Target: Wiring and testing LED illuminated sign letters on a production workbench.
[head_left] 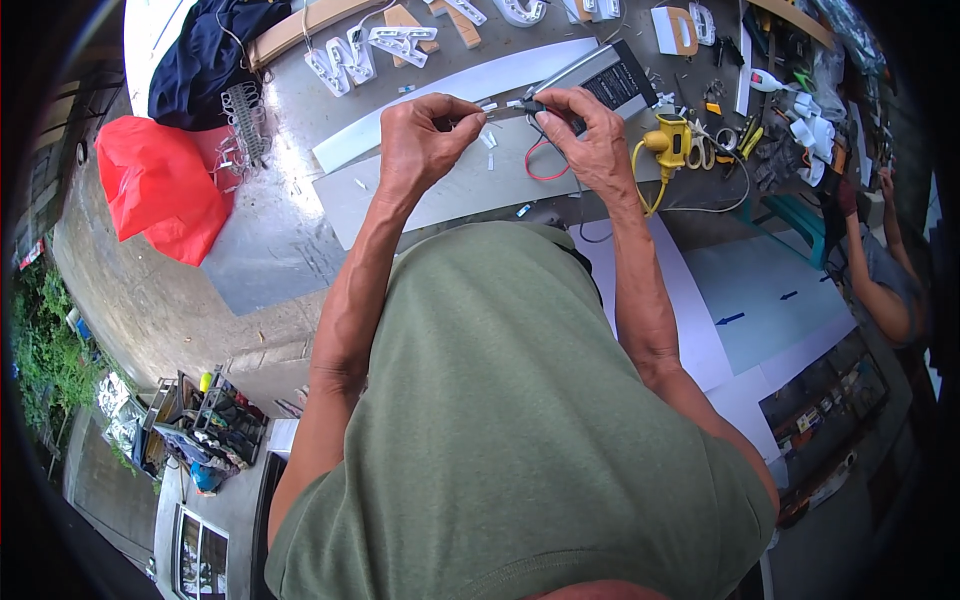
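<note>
My left hand (pixel 430 135) is closed in a pinch over the bench, with a small white strip-like piece (pixel 487 107) at its fingertips. Facing it across a narrow gap, my right hand (pixel 590 135) pinches a small black piece (pixel 534 106) with a pale tip; its exact kind is too small to tell. A red wire (pixel 537 172) loops down below the right fingers. Behind that hand lies a silver power supply (pixel 625 80) with a dark label. Small white scraps (pixel 488 137) lie on the grey board (pixel 370 205) between the hands.
White channel letters (pixel 400 42) line the bench's far side. A yellow socket block (pixel 672 140), cables and tools crowd the right. A red plastic bag (pixel 155 190) and dark cloth (pixel 205 60) lie left. Another person's arm (pixel 870 270) shows at the far right.
</note>
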Demonstrator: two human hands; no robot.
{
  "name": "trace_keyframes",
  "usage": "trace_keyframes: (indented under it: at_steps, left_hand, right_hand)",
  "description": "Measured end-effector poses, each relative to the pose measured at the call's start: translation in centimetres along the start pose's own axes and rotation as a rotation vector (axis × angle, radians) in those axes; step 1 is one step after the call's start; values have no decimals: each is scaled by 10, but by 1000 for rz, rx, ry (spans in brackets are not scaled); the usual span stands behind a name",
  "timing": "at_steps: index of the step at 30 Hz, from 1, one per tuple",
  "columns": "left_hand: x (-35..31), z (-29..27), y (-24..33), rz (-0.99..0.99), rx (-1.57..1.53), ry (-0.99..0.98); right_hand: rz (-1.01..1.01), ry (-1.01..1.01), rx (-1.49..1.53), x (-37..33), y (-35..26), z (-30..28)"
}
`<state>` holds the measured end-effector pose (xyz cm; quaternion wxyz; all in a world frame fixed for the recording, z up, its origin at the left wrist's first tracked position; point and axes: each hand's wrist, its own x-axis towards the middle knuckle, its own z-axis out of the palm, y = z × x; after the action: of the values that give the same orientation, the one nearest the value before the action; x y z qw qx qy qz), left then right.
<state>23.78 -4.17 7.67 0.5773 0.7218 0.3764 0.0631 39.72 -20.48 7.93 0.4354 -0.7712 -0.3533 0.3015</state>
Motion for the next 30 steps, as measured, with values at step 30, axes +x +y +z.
trace_keyframes:
  at_steps: [30]
  left_hand:
    - [3,2,-1,-38,-12,-163]
  right_hand:
    - [-14,-60,131,-6,5,10]
